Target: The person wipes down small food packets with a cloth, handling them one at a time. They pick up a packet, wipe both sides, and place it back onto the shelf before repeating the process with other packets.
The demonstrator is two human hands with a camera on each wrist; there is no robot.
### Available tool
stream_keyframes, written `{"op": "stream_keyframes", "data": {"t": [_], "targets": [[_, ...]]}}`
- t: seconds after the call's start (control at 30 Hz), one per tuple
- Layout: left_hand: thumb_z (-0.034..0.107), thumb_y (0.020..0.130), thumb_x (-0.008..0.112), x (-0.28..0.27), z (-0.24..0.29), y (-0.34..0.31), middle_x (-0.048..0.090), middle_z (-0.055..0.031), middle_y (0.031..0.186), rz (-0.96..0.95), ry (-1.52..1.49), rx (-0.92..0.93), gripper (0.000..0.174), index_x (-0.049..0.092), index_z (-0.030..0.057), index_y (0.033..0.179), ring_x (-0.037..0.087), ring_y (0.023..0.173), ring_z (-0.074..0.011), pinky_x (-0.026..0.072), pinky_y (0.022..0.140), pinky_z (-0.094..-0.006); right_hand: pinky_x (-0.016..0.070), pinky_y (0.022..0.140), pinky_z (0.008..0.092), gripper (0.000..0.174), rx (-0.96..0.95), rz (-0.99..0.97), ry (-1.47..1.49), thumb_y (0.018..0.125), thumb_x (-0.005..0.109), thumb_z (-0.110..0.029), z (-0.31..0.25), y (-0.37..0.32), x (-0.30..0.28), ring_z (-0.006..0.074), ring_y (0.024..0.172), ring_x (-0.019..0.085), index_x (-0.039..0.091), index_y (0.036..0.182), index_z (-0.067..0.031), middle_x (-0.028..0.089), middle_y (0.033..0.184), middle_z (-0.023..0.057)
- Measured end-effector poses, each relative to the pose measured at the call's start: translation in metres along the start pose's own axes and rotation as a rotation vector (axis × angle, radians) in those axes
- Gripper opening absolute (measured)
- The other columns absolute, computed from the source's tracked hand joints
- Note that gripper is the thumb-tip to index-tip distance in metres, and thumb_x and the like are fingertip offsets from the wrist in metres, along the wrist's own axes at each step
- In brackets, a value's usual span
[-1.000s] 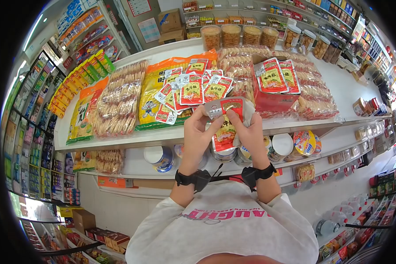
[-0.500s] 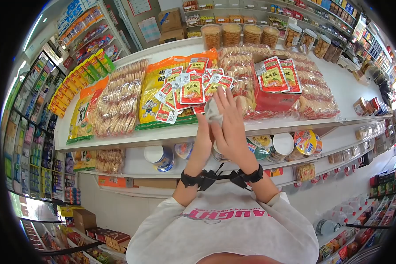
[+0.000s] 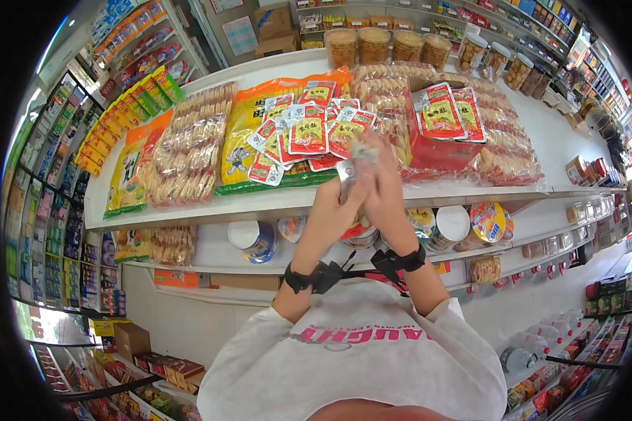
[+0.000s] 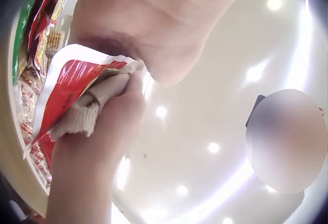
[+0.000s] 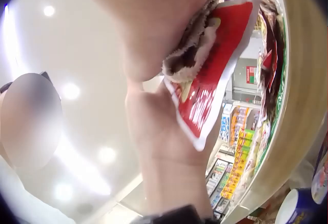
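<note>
We find both hands raised over the near edge of the bench (image 3: 562, 140), close together, with the work between them. The grip of the left hand (image 3: 333, 210) is closed about a red-and-white snack packet (image 4: 69, 88), which is tilted and bowed in midair; its fingertips are largely hidden. The grip of the right hand (image 3: 386, 203) is on a grey cloth (image 4: 84, 116), bunched up and touching the packet; blur in the head view keeps us from telling how each finger lies. We judge the step in hand to be wiping the packet. To do it well, we advise a steady pinch by the left hand near one edge, leaving the printed face free, and cloth spread flat beneath the right hand's fingers rather than wadded. Strokes should run from the pinched edge outward, since pushing toward it would likely buckle the film further. Pressure should be light, the contents probably being soft, and the corners deserve a separate pass. We note a loose pile of similar packets (image 3: 307, 130) on the bench and a red box (image 3: 439, 153) holding more; elbows and cloth are best kept off both.
</note>
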State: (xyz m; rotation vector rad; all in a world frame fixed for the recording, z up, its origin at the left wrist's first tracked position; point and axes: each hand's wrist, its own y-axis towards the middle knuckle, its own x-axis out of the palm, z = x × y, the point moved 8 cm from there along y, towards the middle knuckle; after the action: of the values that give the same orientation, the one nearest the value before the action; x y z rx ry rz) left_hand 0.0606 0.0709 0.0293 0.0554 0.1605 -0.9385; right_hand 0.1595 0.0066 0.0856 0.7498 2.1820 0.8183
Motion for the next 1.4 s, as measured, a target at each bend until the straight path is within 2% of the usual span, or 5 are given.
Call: {"op": "stream_keyframes", "data": {"t": [0.17,0.47,0.77,1.03,1.4], "targets": [[0.025,0.106,0.053,-0.006,0.035,-0.006,0.057,-0.0107,0.13,0.316,-0.353,0.395,0.048,0.041,-0.0025,0.144,0.058,0.111,-0.0104,0.047,0.093,-0.0245,0.0425,0.102,0.0326,0.043,0.676,0.263,0.975,0.102,0.059,-0.028,0.05,-0.03,-0.002,0.0149,0.116,0.057,0.054,0.134,0.0007,0.062,0.128,0.0113],[0.03,0.107,0.051,-0.029,0.031,0.001,0.049,-0.0157,0.144,0.385,-0.003,0.368,0.057,0.035,-0.0006,0.151,0.051,0.128,-0.0192,0.0413,0.107,-0.0312,0.0498,0.093,0.0282,0.048,0.621,-0.043,0.635,0.095,0.068,-0.01,0.027,-0.032,0.004,0.012,0.113,0.061,0.052,0.139,-0.0018,0.064,0.129,0.0086],[0.053,0.108,0.032,-0.001,0.007,-0.004,0.056,-0.0094,0.135,0.13,-0.473,0.108,0.065,0.043,0.0007,0.145,0.056,0.119,-0.0135,0.0441,0.102,-0.029,0.0115,0.121,0.0556,0.057,-0.075,-0.146,0.026,0.095,0.052,-0.017,-0.041,-0.004,0.018,0.0422,0.15,0.021,0.041,0.148,0.0018,0.028,0.16,0.0244],[0.043,0.108,0.046,-0.016,0.022,-0.005,0.053,0.0067,0.073,0.352,-0.275,0.176,0.046,0.064,0.0051,0.089,0.041,0.067,-0.0019,0.0324,0.058,-0.0208,0.0262,0.118,0.0478,0.056,0.165,0.225,0.063,0.095,0.057,-0.013,-0.004,0.002,-0.001,0.0437,0.145,0.031,0.041,0.145,0.0072,0.036,0.153,0.0271],[0.038,0.108,0.047,-0.032,0.025,-0.013,0.06,0.0044,0.076,0.465,-0.31,0.199,0.044,0.066,0.0009,0.093,0.046,0.067,-0.0014,0.0383,0.06,-0.0219,0.0442,0.099,0.0352,0.041,0.521,0.04,0.54,0.098,0.062,-0.016,0.021,-0.014,0.014,0.0218,0.117,0.056,0.052,0.132,0.0048,0.057,0.129,0.0155]]}}
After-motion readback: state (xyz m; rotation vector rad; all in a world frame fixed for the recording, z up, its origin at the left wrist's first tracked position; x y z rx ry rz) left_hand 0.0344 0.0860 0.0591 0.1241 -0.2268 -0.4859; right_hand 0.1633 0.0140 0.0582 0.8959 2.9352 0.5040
